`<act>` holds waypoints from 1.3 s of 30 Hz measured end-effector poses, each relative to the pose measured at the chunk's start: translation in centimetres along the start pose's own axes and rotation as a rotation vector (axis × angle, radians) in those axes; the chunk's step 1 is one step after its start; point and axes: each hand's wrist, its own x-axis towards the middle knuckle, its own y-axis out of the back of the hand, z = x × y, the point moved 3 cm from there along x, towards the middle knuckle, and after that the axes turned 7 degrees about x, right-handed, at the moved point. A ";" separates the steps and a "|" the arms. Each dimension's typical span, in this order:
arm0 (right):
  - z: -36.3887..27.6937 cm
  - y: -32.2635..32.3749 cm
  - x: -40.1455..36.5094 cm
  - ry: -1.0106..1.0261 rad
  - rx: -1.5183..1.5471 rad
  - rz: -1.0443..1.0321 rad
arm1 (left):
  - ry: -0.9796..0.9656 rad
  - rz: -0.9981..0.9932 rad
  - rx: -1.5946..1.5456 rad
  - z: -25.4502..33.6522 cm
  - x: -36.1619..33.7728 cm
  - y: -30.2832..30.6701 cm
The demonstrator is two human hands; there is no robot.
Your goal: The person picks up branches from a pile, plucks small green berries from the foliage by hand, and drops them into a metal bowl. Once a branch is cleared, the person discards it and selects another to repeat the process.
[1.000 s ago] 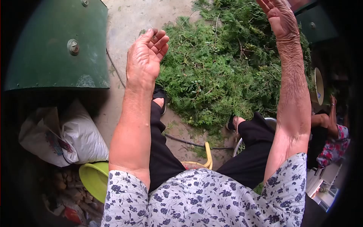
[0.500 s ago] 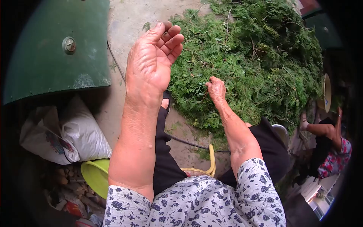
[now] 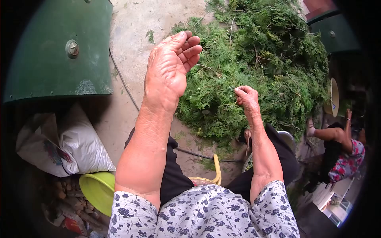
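Observation:
A large pile of green conifer branches [image 3: 278, 67] with small pale cones lies on the ground in front of me. My left hand [image 3: 170, 65] is raised left of the pile, palm turned up and to the side, fingers loosely curled and apart, with nothing visible in it. Over the near part of the pile, my right hand [image 3: 248, 98] has thumb and index finger pinched together at the greenery. Whatever is between those fingertips is too small to make out.
A green metal panel [image 3: 59, 51] fills the upper left, above a white sack [image 3: 85, 142]. Below are a yellow-green basin [image 3: 99, 192] and wood pieces. A black hose [image 3: 127, 85] crosses the ground. At right sits another person [image 3: 345, 158] near a yellowish basin [image 3: 334, 97].
My right hand has moved right across the pile, still pinched. My left hand sits slightly farther right and lower. The whole view has shifted a little.

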 end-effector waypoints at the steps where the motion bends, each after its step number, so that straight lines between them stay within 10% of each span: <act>1: -0.5 0.4 -0.3 -0.031 0.012 0.003 | 0.010 -0.002 0.007 -0.1 -0.1 -0.1; 9: 2.8 0.7 -3.0 0.477 -0.845 -0.063 | 0.029 -0.011 0.009 -0.3 -0.4 -0.4; 26: 13.5 -1.2 6.6 -0.089 -0.554 0.089 | 0.043 -0.020 0.057 -0.7 0.0 -1.1; 39: -4.5 -2.3 -5.0 0.220 -0.079 0.069 | 0.080 0.034 0.362 -3.1 -0.4 -0.4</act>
